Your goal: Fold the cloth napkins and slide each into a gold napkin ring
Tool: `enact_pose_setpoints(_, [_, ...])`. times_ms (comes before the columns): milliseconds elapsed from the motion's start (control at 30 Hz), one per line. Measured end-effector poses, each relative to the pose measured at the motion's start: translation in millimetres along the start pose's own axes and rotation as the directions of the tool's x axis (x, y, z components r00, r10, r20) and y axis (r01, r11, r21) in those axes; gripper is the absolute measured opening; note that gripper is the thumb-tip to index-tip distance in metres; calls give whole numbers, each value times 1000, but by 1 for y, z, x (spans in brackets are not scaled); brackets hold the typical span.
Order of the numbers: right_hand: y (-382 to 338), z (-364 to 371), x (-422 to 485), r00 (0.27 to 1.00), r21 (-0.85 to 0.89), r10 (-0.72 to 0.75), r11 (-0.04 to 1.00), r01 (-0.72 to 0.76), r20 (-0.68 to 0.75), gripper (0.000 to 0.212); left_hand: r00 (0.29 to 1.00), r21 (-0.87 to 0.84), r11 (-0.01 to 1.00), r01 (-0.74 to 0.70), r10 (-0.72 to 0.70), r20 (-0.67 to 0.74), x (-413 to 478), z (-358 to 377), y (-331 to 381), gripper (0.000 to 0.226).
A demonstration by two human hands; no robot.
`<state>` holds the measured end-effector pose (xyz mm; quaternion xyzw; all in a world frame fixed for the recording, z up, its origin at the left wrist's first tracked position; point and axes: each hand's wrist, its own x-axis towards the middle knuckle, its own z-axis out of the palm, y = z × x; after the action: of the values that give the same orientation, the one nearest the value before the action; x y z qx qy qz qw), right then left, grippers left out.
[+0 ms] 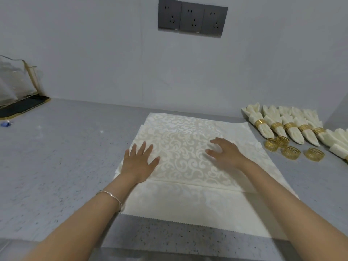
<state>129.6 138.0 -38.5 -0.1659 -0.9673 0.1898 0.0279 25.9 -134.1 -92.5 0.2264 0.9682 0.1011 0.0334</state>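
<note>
bare desk (56, 166) is stretching wide left of the spread napkin (188, 147), while four loose gold rings (291, 152) and a row of ringed napkins (293, 135) are crowding its right side; a clear bag (17, 81) is blocking the far-left corner against the wall (94, 53).

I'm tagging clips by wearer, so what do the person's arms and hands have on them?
No sleeves or gloves are in view; the arms are bare up to the frame edge. The left hand has a thin silver bangle at its wrist. The right hand and wrist show no jewellery, though that hand is slightly blurred.
</note>
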Motion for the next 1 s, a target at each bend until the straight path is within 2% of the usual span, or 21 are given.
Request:
enact_pose_setpoints(67, [-25, 7, 29, 994, 80, -74, 995, 67, 81, 63, 1000, 11, 1000, 8, -8, 0, 1, -1, 0, 67])
enact_pose_setpoints(167, [-51, 15, 71, 980, 126, -66, 991, 43, 185, 70, 1000, 24, 1000, 9, -9, -12, 1, 2, -1, 66])
enact_pose_setpoints(267, [-58, 23, 106, 972, 2, 5, 1000, -6, 235, 72, 1000, 26, 1000, 6, -5, -31, 3, 5, -3, 66])
enact_pose_setpoints(333, [-61, 27, 120, 980, -101, 22, 995, -2, 197, 67, 999, 22, 1000, 4, -3, -48, 3, 7, -3, 66])
enact_pose_setpoints(400, [-65, 30, 127, 990, -132, 31, 991, -12, 136, 78, 998, 22, 1000, 4, -3, -67, 4, 8, -3, 70])
enact_pose_setpoints(500, [-74, 33, 134, 991, -114, 45, 993, -31, 123, 86, 995, 11, 1000, -2, 3, -97, 4, 10, -4, 99])
enact_pose_setpoints(567, [-81, 35, 139, 989, -93, 27, 996, -14, 146, 77, 994, 0, 1000, -5, 5, -111, 4, 10, -3, 109])
enact_pose_setpoints(633, [-93, 42, 144, 985, -54, -70, 995, 79, 155, 61, 992, -9, 1000, -2, 1, -125, 5, 11, -3, 105])
enact_pose_setpoints(800, [-139, 66, 140, 942, 169, -336, 928, 331, -4, 31, 987, -35, 999, 30, -35, -154, 5, 13, -3, 101])
enact_pose_setpoints(900, [-154, 75, 134, 901, 265, -423, 862, 432, -94, 20, 966, -220, 975, 37, -92, -241, 3, 9, -3, 89])
enact_pose_setpoints(1000, [-150, 68, 116, 864, 294, -478, 812, 504, -159, 13, 927, -566, 824, -32, -188, -326, -1, 0, -3, 73])
